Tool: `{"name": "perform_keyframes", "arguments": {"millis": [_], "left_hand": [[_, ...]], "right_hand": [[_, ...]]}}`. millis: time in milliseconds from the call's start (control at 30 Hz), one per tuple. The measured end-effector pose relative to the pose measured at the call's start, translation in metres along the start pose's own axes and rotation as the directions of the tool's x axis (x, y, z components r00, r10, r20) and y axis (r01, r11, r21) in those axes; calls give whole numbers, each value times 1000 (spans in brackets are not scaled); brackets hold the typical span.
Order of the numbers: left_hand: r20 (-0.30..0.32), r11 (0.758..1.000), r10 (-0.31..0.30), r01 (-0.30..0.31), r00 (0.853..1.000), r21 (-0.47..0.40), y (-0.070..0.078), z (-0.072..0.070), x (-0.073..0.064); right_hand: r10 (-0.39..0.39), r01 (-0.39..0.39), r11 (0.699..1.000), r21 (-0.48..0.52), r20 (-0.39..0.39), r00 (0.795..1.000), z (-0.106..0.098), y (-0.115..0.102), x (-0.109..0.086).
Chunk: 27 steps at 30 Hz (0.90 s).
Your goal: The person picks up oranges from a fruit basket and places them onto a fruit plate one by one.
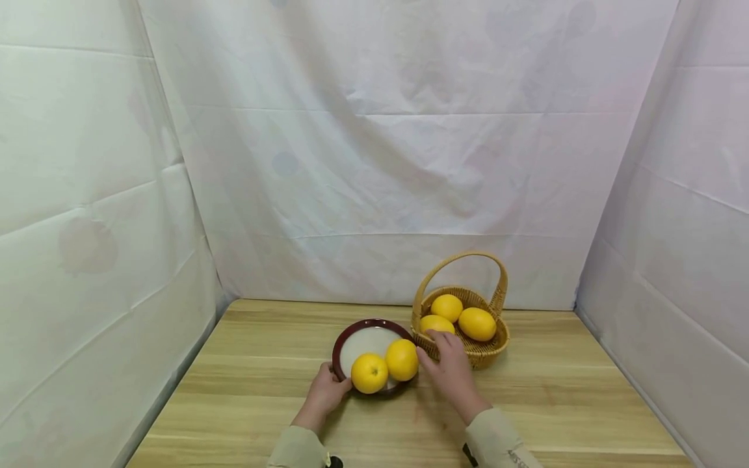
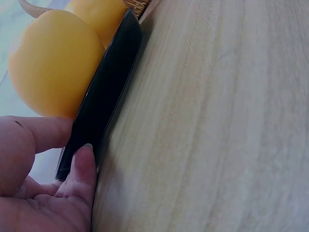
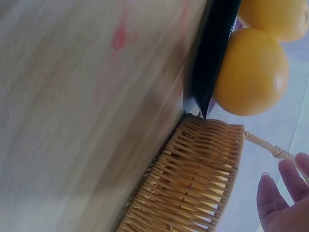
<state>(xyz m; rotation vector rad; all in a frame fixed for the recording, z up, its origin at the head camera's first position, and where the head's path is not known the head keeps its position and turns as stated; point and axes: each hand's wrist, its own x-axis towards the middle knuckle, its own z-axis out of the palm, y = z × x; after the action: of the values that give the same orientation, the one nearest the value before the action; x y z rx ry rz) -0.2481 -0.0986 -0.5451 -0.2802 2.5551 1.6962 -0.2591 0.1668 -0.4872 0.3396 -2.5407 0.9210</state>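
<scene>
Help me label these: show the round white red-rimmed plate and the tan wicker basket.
Round white red-rimmed plate point(image 1: 363, 340), head view: bare inside.
Tan wicker basket point(image 3: 193, 171), right wrist view: side wall.

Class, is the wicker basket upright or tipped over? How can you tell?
Upright: the basket stands on the table, its handle arching above three yellow fruits inside.

Even light covers the tabletop point(image 1: 246, 383) to its back edge; soft shadow skirts the plate point(image 2: 111, 72); wrist views look hazy.
</scene>
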Motion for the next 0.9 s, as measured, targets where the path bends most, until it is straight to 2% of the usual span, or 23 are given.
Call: {"name": "perform_keyframes", "arguments": {"millis": [167,367,700,900], "left_hand": [[-4,1000,2,-2,1000,3,0,1,-2],[-4,1000,-7,7,1000,-4,-1,3,1],[9,1000,-4,4,1000,5,-1,3,3],[8,1000,-3,3,1000,3,-1,4,3]], "right_hand": [[74,-74,997,-7,62,995,-3,6,6],[88,-88,996,-3,82,993,-7,11,13],[184,-186,982,3,145,972,-9,21,22],[175,-178,984,10,140,975,-7,28,27]]}}
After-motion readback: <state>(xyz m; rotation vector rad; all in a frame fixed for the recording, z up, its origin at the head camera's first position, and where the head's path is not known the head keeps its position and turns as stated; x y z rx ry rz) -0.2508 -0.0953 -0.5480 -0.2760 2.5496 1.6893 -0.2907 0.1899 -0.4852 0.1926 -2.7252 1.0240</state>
